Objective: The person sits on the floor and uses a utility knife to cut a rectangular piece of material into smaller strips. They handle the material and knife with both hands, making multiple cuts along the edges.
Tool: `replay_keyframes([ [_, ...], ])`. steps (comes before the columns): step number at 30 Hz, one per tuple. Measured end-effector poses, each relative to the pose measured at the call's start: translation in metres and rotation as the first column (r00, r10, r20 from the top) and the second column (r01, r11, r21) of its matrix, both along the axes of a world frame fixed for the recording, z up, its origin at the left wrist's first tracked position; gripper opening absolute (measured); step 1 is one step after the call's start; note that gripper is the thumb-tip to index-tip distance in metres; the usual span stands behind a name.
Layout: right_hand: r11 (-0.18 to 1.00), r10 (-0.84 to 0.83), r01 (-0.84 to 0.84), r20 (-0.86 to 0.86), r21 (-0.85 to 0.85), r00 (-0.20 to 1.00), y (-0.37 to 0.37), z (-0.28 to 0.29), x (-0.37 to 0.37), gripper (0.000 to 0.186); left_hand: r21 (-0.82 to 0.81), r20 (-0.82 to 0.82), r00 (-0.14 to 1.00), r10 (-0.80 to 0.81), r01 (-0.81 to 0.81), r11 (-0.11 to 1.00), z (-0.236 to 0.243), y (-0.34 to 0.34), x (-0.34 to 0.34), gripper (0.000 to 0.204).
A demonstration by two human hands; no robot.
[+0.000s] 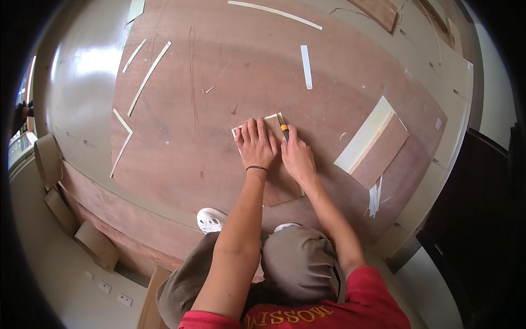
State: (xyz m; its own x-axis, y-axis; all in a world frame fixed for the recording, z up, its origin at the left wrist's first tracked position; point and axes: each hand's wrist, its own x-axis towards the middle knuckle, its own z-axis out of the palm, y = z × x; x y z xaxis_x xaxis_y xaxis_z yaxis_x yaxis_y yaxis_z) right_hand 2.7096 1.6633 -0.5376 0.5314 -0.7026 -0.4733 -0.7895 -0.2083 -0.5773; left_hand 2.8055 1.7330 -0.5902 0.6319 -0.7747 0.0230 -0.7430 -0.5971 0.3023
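My left hand [256, 143] lies with fingers spread on a small rectangular wooden board [283, 188] with a pale edge, pressing near its upper end. Just to the right, my right hand [296, 153] is closed round a yellow-and-black utility knife [284, 129], whose front end is at the board's upper right corner. Much of the board is hidden under my hands and forearms. Both rest on a large brown plywood sheet [203, 137] on the floor.
Pale strips [148, 79] lie at left and top. At right lie a white sheet [356, 134] under another board [378, 153], and more strips [374, 197]. Curled brown sheets [96, 244] stand by the left wall. My white shoe [211, 219] is below; wood pieces [378, 11] lie top right.
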Motion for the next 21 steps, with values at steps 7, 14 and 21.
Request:
replay_keyframes([
  [7,1.000,0.014,-0.014,-0.019,-0.027,1.000,-0.011,-0.001,0.007,0.035,0.000,0.045,0.999,-0.002,0.002,1.000,-0.002,-0.005,0.003,0.044],
  [14,0.999,0.021,-0.021,-0.011,0.033,1.000,-0.017,-0.001,0.009,0.024,0.001,0.008,1.000,-0.005,0.004,1.000,-0.003,-0.006,0.002,0.043],
  [21,0.999,0.015,-0.015,-0.002,0.039,1.000,-0.017,0.002,0.011,0.022,0.038,0.065,0.998,-0.022,0.019,0.999,-0.004,-0.004,0.006,0.040],
])
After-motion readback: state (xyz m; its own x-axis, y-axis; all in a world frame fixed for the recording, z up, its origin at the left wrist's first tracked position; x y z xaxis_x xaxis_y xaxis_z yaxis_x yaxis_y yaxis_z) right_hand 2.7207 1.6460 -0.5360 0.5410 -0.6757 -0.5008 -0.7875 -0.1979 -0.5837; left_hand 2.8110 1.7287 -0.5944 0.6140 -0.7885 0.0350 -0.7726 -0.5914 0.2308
